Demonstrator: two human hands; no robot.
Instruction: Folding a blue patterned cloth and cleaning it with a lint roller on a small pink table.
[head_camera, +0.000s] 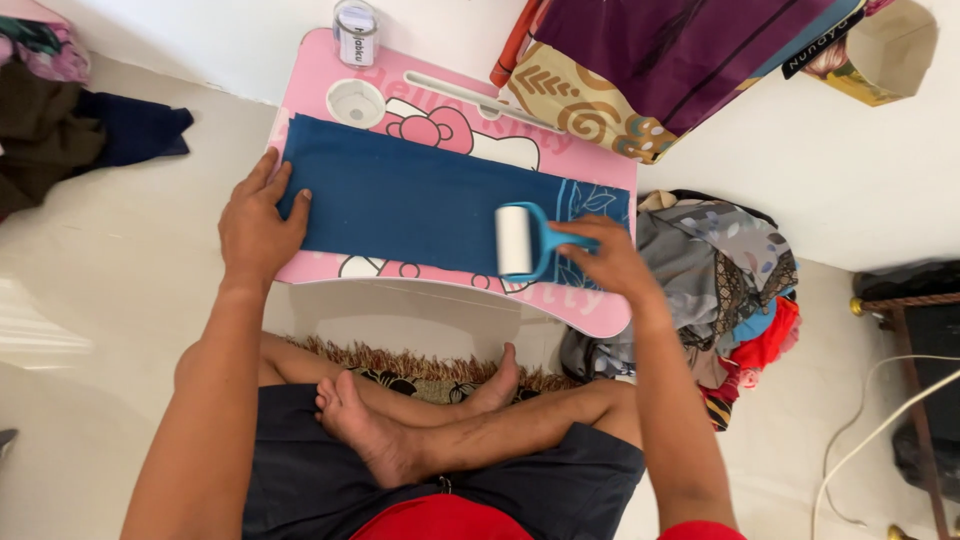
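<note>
A dark blue folded cloth (410, 200) lies flat across a small pink lap table (590, 315) with a cartoon print. My left hand (258, 222) presses flat on the cloth's left end, fingers spread. My right hand (610, 258) grips the blue handle of a lint roller (520, 240), whose white roll rests on the cloth near its right end. A pale leaf pattern shows on the cloth's right edge.
A small white cup holder (356, 102) and a white jar (356, 32) sit at the table's far left corner. A pile of clothes (720, 280) lies to the right, folded fabrics (660, 60) behind, dark clothes (60, 130) at left. My crossed legs rest on a fringed mat (420, 368).
</note>
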